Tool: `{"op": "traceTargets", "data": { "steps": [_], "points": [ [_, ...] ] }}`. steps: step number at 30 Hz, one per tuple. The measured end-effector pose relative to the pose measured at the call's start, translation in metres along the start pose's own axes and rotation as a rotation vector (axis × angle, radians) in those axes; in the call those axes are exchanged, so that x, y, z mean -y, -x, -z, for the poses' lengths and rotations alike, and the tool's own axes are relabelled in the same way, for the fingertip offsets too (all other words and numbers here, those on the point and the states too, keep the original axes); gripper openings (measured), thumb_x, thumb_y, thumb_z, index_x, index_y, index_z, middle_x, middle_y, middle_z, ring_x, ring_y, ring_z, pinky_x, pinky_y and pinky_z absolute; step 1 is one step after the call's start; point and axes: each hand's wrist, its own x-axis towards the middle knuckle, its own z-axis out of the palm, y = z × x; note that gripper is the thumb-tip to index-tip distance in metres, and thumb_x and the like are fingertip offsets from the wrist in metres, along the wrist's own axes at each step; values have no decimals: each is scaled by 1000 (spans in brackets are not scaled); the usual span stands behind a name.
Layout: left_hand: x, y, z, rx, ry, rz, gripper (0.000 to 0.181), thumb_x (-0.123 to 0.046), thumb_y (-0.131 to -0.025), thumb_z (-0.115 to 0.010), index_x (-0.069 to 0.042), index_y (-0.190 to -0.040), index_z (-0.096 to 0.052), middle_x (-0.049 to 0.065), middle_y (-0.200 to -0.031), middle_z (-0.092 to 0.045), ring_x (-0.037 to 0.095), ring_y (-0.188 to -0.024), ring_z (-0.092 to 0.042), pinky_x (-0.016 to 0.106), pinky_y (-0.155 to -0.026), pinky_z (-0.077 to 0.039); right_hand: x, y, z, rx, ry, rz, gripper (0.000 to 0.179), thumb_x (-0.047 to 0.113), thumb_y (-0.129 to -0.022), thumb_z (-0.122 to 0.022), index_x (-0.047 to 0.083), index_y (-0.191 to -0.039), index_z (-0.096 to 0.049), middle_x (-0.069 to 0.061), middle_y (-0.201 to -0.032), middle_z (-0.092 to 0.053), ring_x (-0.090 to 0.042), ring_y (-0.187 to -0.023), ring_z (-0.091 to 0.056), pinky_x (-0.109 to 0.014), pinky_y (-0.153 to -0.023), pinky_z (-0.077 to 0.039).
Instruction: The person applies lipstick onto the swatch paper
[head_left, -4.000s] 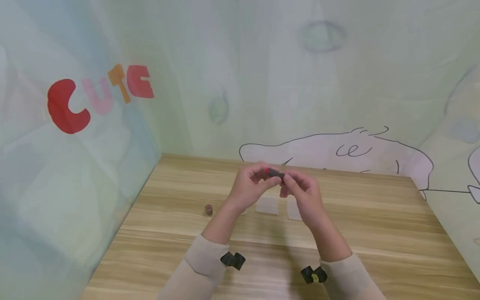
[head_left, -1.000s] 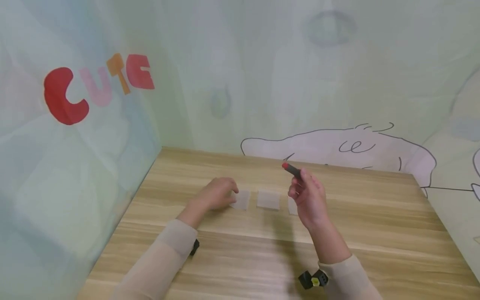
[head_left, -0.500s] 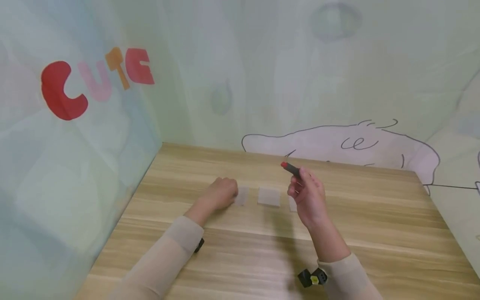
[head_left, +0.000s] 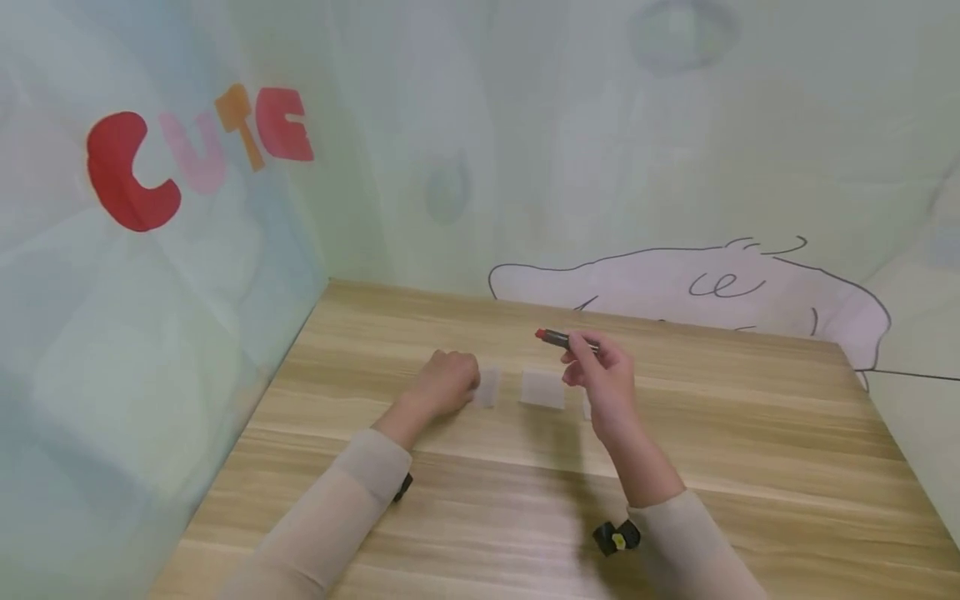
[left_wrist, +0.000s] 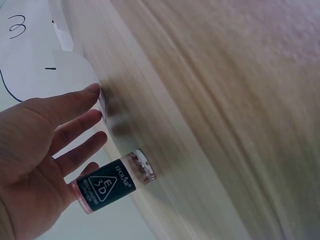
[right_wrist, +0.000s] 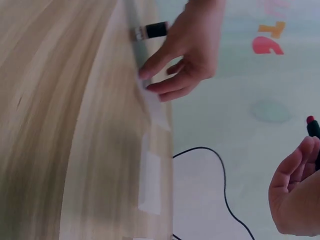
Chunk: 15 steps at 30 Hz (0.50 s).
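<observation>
My right hand (head_left: 609, 385) holds a lipstick (head_left: 557, 338) above the table, thumb and fingers pinching its black tube, the red tip facing left. In the right wrist view this lipstick (right_wrist: 313, 128) shows at the right edge. My left hand (head_left: 444, 385) is down at the left side of a white paper square (head_left: 487, 389). From the left wrist view, the thumb (left_wrist: 80, 102) and spread fingers reach to the paper's edge, fingertips touching it. Just by this hand stands a small cylinder (left_wrist: 107, 186) with a dark printed label and a clear end, hidden in the head view.
A second paper square (head_left: 542, 389) lies right of the first. A third paper square (head_left: 587, 406) is mostly covered by my right hand. Printed cloth walls (head_left: 420, 167) border the wood-grain table (head_left: 750, 433) at the left and back.
Both hands were on the lipstick; my left hand has let go and moved down left to the first paper square. Lately my right hand has shifted left, turning the lipstick flatter.
</observation>
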Motion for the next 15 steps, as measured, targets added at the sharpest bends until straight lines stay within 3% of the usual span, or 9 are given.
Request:
{"op": "traceTargets", "data": {
  "steps": [4, 7, 11, 15],
  "points": [
    [1, 1, -1, 6, 15, 10, 8, -12, -87, -80, -10, -86, -73, 4, -89, -69, 18, -76, -58, 40, -82, -47, -15, -12, -10, 28, 286, 54, 21, 22, -99, -68, 3, -107, -69, -7, -82, -68, -14, -64, -62, -25, -63, -56],
    [2, 1, -1, 16, 22, 19, 8, -13, -87, -80, -10, -91, -74, 4, -95, -71, 19, -82, -60, 40, -83, -47, -28, -21, -18, 80, 452, 140, 20, 21, -98, -69, 3, -105, -71, -11, -86, -70, -17, -66, -63, -26, -61, -56],
    [3, 1, -2, 24, 39, 22, 11, -14, -88, -79, -9, -97, -74, 5, -100, -72, 21, -90, -64, 41, -87, -47, -43, -32, -29, 134, 687, 247, 17, 23, -97, -70, 6, -99, -73, -6, -84, -71, -18, -69, -63, -30, -62, -54],
    [4, 0, -2, 14, 32, 18, 13, -15, -88, -80, -9, -97, -74, 5, -99, -73, 22, -91, -66, 43, -90, -47, -53, -36, -39, 172, 823, 245, 16, 25, -95, -72, 9, -96, -73, -1, -80, -71, -17, -70, -63, -31, -61, -50]
  ]
}}
